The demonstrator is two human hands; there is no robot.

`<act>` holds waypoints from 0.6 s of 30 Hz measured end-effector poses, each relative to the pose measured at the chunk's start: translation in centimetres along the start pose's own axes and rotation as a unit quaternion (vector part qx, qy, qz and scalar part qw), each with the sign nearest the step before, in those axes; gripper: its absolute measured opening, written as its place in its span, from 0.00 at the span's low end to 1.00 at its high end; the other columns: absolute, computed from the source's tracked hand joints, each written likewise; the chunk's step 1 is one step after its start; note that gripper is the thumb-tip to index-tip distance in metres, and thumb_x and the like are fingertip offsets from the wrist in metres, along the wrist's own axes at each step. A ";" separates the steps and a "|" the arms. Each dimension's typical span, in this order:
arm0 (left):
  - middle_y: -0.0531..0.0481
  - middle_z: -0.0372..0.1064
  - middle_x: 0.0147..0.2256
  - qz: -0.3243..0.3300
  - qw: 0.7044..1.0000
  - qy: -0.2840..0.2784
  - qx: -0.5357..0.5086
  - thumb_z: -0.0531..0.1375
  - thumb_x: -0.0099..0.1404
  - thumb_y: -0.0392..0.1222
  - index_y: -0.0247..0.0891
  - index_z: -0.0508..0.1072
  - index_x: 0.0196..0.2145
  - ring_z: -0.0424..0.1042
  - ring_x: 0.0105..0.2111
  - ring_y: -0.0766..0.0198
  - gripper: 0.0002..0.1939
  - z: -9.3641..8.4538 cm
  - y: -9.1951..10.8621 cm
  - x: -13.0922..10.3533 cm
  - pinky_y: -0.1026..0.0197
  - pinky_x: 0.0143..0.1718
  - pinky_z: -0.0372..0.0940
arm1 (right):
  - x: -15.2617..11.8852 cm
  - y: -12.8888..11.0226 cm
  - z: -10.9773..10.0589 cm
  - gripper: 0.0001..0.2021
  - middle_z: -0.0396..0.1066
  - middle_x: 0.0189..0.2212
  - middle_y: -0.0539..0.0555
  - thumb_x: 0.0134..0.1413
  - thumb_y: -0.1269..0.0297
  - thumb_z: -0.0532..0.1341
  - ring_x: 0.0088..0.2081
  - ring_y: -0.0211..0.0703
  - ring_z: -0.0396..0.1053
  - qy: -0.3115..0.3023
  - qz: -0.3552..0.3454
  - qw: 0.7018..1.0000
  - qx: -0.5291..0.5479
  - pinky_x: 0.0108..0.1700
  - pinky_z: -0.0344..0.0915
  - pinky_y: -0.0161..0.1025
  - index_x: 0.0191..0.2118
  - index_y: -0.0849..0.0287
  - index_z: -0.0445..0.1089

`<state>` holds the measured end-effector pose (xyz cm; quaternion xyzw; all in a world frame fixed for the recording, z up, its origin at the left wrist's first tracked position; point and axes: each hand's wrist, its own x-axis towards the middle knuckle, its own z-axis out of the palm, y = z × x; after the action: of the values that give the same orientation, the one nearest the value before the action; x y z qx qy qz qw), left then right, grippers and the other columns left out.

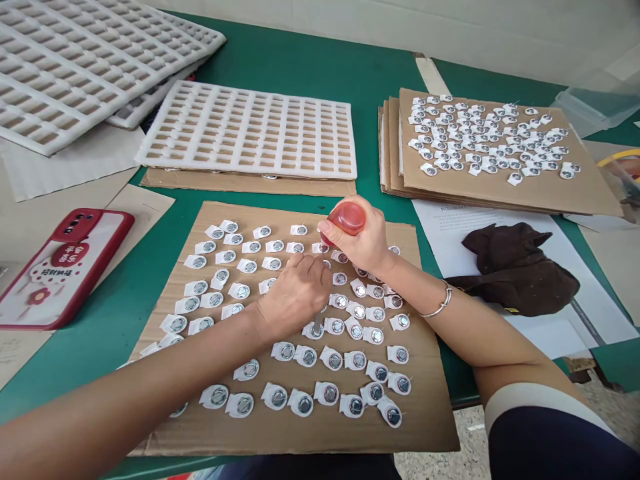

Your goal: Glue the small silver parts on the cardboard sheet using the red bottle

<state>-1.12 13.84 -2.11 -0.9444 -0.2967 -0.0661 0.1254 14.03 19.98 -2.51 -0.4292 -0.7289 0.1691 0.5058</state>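
Observation:
A cardboard sheet (300,433) lies in front of me, bearing rows of small round metallic parts with white tabs (327,393). My right hand (367,240) is wrapped round a red squeeze bottle (349,219) over the sheet's upper middle; its tip is hard to make out. Just left of and below it, my left hand (297,290) is closed over the parts, and a thin metal tool (317,323) sticks out beneath the fingers toward one round part. The left hand covers several parts.
White grid trays (250,130) lie at the back and back left. Stacked cardboard (565,183) with more parts is at the back right. A red-framed phone (65,267) lies left, a dark cloth (525,273) on paper right.

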 end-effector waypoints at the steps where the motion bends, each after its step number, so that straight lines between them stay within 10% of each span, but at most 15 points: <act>1: 0.42 0.66 0.27 -0.001 1.000 0.000 0.002 0.48 0.58 0.22 0.27 0.70 0.31 0.65 0.29 0.58 0.12 0.0 0.0 0.0 0.55 0.30 0.62 | 0.0 0.0 0.0 0.12 0.68 0.26 0.48 0.43 0.59 0.65 0.28 0.37 0.66 0.001 0.000 1.000 -0.001 0.31 0.66 0.39 0.31 0.56 0.61; 18: 0.40 0.67 0.28 0.002 1.000 0.000 0.003 0.47 0.58 0.23 0.26 0.70 0.33 0.67 0.30 0.56 0.13 0.0 0.1 -0.1 0.54 0.31 0.62 | 0.0 0.1 0.1 0.13 0.68 0.26 0.49 0.44 0.56 0.64 0.28 0.37 0.66 0.004 0.006 1.000 -0.010 0.31 0.67 0.40 0.31 0.56 0.60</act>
<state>-1.11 13.72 -2.19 -0.9445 -0.2955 -0.0649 0.1283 13.95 20.05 -2.65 -0.4387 -0.7259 0.1630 0.5040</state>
